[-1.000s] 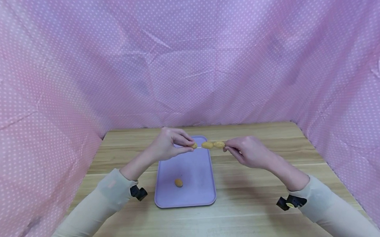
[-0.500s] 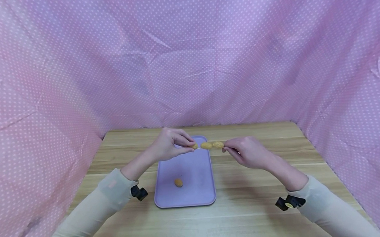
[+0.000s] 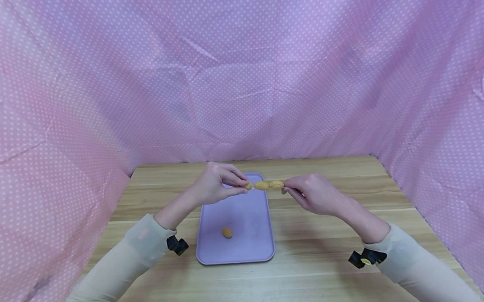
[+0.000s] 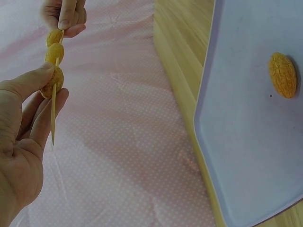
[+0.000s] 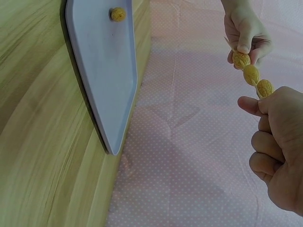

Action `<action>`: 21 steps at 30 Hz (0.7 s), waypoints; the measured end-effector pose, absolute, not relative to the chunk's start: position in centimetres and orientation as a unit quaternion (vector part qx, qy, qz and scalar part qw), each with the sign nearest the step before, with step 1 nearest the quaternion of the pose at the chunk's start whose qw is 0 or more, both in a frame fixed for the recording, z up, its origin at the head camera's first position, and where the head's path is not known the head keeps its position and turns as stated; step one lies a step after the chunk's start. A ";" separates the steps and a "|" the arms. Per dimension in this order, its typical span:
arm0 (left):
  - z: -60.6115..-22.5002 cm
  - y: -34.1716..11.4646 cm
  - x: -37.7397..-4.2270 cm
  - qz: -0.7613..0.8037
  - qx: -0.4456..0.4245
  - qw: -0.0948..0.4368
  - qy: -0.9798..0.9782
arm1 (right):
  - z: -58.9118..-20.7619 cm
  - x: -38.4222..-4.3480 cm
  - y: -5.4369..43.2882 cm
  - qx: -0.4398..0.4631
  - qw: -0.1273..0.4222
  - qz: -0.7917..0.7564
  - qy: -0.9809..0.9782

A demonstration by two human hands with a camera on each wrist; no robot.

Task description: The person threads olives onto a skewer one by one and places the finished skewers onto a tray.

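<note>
Over the far part of the tray, my left hand pinches a wrinkled yellow oval fruit between thumb and fingertips. A thin bamboo skewer runs through this fruit, its pointed tip sticking out past it on the near side in the left wrist view. Two more such fruits, a middle one and a right one, sit on the skewer towards my right hand. That hand pinches the skewer's other end, its fingertips right at the right fruit; the end itself is hidden in the fingers.
A shallow lilac tray lies on the wooden table. One loose wrinkled yellow fruit rests in its near part. Pink dotted cloth hangs around the table's back and sides.
My right hand has moved slightly left with the skewer and its two fruits. The gap between the middle fruit and the one in my left hand has narrowed; the left hand has hardly moved.
</note>
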State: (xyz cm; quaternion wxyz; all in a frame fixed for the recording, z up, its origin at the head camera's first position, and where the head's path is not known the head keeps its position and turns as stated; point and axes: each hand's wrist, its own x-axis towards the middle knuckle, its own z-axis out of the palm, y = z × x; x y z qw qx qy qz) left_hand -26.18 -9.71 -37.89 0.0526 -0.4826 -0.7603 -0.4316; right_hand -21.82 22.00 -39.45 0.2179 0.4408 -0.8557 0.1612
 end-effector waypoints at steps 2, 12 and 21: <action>-37.9 -9.7 -26.2 -0.430 -0.481 0.049 -0.763 | -39.5 -21.8 22.0 0.440 0.218 0.159 -0.857; -38.1 -9.5 -26.6 -0.429 -0.488 0.050 -0.759 | -39.7 -21.9 21.9 0.437 0.220 0.155 -0.858; -38.2 -9.3 -27.0 -0.446 -0.495 0.045 -0.745 | -39.6 -22.0 22.2 0.438 0.216 0.160 -0.858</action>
